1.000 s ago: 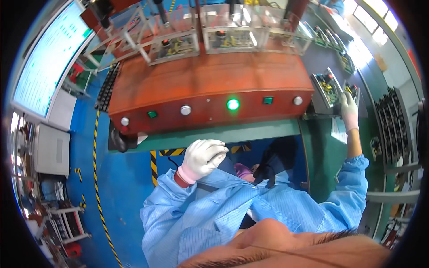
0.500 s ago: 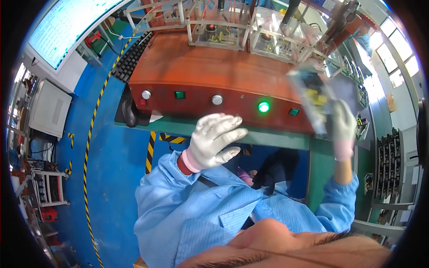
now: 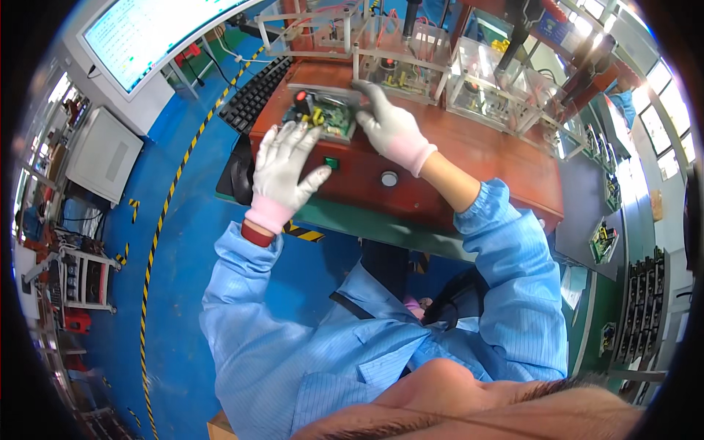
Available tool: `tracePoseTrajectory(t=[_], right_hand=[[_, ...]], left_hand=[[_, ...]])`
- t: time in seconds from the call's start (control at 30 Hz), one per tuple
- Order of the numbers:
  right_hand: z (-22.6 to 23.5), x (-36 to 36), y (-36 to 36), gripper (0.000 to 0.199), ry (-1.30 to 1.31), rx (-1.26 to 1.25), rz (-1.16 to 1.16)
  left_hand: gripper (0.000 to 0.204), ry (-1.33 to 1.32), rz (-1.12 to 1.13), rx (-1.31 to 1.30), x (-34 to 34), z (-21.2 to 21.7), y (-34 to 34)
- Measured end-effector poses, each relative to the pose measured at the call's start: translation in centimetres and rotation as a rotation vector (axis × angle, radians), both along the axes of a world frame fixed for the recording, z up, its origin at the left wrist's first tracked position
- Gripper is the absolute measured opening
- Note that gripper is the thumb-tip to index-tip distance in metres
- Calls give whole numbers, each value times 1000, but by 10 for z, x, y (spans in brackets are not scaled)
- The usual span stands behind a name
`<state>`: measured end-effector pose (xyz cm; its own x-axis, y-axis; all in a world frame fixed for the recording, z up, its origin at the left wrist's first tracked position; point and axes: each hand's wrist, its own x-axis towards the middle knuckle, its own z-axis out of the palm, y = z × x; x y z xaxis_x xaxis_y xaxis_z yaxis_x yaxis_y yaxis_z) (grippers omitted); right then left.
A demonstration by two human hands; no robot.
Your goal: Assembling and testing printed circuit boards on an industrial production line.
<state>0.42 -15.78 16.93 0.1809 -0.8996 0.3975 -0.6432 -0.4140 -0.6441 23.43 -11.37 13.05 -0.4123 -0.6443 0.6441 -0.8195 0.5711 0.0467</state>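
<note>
At the upper left a pale monitor (image 3: 139, 37) glows above a blue floor (image 3: 183, 242) striped yellow and black, with a black keyboard (image 3: 253, 92) beside it. Near the upper centre, the left hand (image 3: 282, 172), in a white knit glove, is spread flat just below a green circuit board (image 3: 323, 114). The right hand (image 3: 389, 125) lies on the board's right edge, fingers extended. The board rests on a smooth red-brown console (image 3: 477, 158); clear plastic fixtures (image 3: 484, 81) stand behind.

A blue floor (image 3: 183, 242) with yellow-black striped tape (image 3: 158, 242) fills the frame's left, a lit monitor (image 3: 139, 33) upper left, bright windows (image 3: 660, 88) upper right.
</note>
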Motion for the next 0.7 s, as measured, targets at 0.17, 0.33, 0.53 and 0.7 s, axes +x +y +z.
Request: tracePoseTrajectory(t=[0.17,0.33,0.53,0.7], right_hand=[[-19,21,-30,48,239,-321,88],[-21,23,-32,42,478,-424,-2],[13,45,-14,29,725,-244,-36],[97,61,-36,16,483,-759,-49]], left_hand=[[65,-29,56,22,-6,7,-27],[65,-74,76,29,-10,8,-44],[65,-24,-103,232,20,25,-76],[64,12,-212,361,25,37,-114]])
